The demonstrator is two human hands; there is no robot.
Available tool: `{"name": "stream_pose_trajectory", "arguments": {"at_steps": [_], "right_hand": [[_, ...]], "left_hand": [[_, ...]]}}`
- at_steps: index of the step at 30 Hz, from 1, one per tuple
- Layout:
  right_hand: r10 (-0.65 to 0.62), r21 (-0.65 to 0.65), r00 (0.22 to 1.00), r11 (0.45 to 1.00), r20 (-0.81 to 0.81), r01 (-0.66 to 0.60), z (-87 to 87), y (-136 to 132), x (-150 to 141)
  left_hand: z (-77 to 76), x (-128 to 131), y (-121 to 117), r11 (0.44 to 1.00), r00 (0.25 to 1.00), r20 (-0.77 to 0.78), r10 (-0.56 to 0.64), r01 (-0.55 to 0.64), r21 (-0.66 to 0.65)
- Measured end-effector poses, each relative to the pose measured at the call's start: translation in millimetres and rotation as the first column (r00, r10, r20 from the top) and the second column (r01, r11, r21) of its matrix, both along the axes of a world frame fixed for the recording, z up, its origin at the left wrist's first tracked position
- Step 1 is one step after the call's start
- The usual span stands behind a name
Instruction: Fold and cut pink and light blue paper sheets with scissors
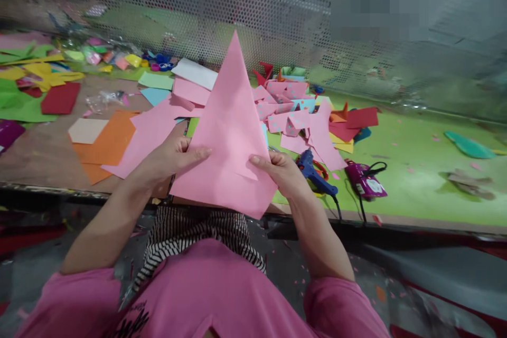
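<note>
A large sheet of pink paper (232, 116), shaped to a tall point at the top, is held up in front of me over the table's front edge. My left hand (178, 161) grips its left side, thumb on the near face and fingers behind. On the right side my right hand (283, 169) pinches it the same way. The fingers behind the paper are mostly hidden. Just right of my right hand lies a blue glue gun (317, 174). Flat pink paper (148, 132) rests on the table by my left hand.
Folded pink dotted paper pieces (289, 105) are heaped behind the sheet. Orange paper (109, 142) lies left. A purple box with a cord (365, 179) sits right, near a green leaf-shaped piece (469, 145). A perforated metal panel (277, 10) stands behind the table.
</note>
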State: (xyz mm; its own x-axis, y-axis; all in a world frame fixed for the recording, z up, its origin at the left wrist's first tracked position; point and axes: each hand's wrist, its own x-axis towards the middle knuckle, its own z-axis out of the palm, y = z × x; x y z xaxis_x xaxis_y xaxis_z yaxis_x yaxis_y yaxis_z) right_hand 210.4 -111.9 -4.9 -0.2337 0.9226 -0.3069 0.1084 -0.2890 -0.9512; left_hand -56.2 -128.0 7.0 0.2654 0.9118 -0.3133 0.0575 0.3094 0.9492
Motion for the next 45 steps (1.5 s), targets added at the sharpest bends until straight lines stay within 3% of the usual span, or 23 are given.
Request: {"name": "stream_pose_trajectory", "arguments": {"at_steps": [9, 12, 18, 24, 33, 37, 39, 42, 45], "right_hand": [[-0.039, -0.005, 0.999, 0.999, 0.007, 0.039, 2.0, -2, 7], [-0.048, 0.002, 0.998, 0.999, 0.029, 0.048, 0.9, -3, 8], [-0.047, 0.028, 0.997, 0.999, 0.058, 0.046, -0.5, -2, 7], [-0.046, 0.023, 0.997, 0.999, 0.054, 0.045, -3.5, 0, 7], [-0.075, 0.031, 0.996, 0.997, 0.044, 0.073, -6.0, 2, 6], [-0.022, 0.052, 0.999, 0.998, 0.034, 0.02, -2.1, 3, 7], [0.027, 0.098, 0.999, 0.995, 0.025, -0.029, 3.2, 5, 6], [0.074, 0.145, 0.997, 0.987, 0.004, -0.074, 11.3, 8, 2], [0.027, 0.211, 1.0, 0.977, 0.015, -0.029, 13.9, 9, -3]], "left_hand": [[0.3, -1, -6, 0.992, 0.996, 0.077, 0.046, -0.036, -0.12], [-3.2, -2, -5, 0.995, 0.996, 0.078, 0.036, -0.029, -0.095], [-5.5, -3, -3, 1.0, 0.997, -0.073, 0.001, -0.002, -0.009], [-7.7, -4, -2, 0.999, 1.0, 0.013, -0.024, 0.023, 0.027], [-5.6, -7, 2, 0.996, 0.995, -0.095, -0.041, 0.048, 0.07], [-8.2, -7, -2, 0.999, 0.999, 0.012, -0.05, 0.05, 0.01], [-9.4, -7, -5, 0.994, 0.994, 0.024, -0.102, 0.103, -0.031], [-11.4, -6, -9, 0.972, 0.967, -0.091, -0.237, 0.236, -0.013], [-15.2, -6, -10, 0.952, 0.942, -0.164, -0.294, 0.303, 0.033]]}}
